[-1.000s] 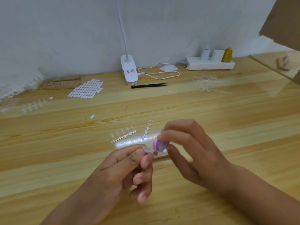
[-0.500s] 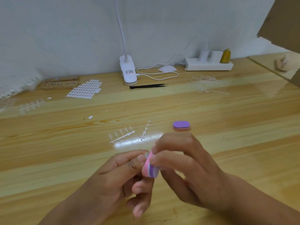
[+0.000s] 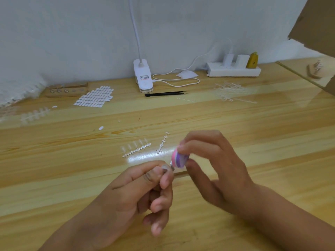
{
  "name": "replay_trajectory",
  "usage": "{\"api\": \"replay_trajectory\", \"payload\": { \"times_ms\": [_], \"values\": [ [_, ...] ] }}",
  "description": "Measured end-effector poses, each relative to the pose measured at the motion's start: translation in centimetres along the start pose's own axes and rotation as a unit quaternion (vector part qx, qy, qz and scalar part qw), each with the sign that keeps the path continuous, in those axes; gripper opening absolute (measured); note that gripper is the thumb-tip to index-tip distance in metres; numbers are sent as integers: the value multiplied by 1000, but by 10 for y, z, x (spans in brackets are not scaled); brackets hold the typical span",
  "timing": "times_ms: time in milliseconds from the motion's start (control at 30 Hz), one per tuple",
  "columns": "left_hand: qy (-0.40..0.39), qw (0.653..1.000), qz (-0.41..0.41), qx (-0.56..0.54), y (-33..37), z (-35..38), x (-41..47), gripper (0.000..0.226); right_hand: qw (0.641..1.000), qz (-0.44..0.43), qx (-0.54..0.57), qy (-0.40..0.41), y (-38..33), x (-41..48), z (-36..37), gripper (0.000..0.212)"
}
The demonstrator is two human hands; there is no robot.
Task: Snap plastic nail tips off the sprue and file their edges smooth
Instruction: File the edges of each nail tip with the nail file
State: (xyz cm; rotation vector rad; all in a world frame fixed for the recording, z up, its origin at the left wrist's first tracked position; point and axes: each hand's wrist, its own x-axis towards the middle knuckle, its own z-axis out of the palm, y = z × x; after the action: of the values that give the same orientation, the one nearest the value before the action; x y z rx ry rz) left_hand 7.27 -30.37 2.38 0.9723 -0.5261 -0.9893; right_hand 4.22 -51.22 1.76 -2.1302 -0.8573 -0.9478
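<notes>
Left hand (image 3: 137, 187), nearest: thumb and forefinger pinch one clear nail tip (image 3: 165, 167). Right hand (image 3: 213, 171): fingers curled round the pink-purple file block (image 3: 179, 159), which has lifted off the tip it covered half a second back. I judge this a filing stroke mid-cycle. Beyond: sprue (image 3: 136, 149), five tips unsnapped. Far right: spent sprues (image 3: 230, 91).

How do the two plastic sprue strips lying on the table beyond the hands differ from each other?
The sprue with tips carries a row of clear nail tips along one side; the bare sprue has only short cross stubs. The sprue with tips lies at a shallow slant; the bare sprue runs steeply away from the person. Both are clear plastic and lie flat on the wooden table, untouched.
</notes>
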Motion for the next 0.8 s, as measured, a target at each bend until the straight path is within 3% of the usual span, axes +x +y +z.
{"api": "replay_trajectory", "payload": {
  "times_ms": [100,267,400,533,633,733,800],
  "values": [
    [6,1000,6,17,-1,2,-1,27,999,-36,-6,-27,-4,-3,4,32],
    [25,998,9,61,2,2,-1,26,1000,10,-13,-6,7,0,0,32],
    [51,995,18,85,0,5,-1,31,999,-43,-16,-23,-3,-5,4,33],
    [89,989,40,112,3,6,0,31,999,17,-29,-16,11,-2,0,33],
    [147,968,92,182,1,7,3,26,1000,8,-9,-5,3,-5,1,31],
    [192,941,132,244,-3,7,3,20,998,-24,-37,-47,-1,-5,2,33],
    [218,928,141,267,-3,7,2,23,997,4,-52,-53,7,-2,-1,30]
  ]
}}
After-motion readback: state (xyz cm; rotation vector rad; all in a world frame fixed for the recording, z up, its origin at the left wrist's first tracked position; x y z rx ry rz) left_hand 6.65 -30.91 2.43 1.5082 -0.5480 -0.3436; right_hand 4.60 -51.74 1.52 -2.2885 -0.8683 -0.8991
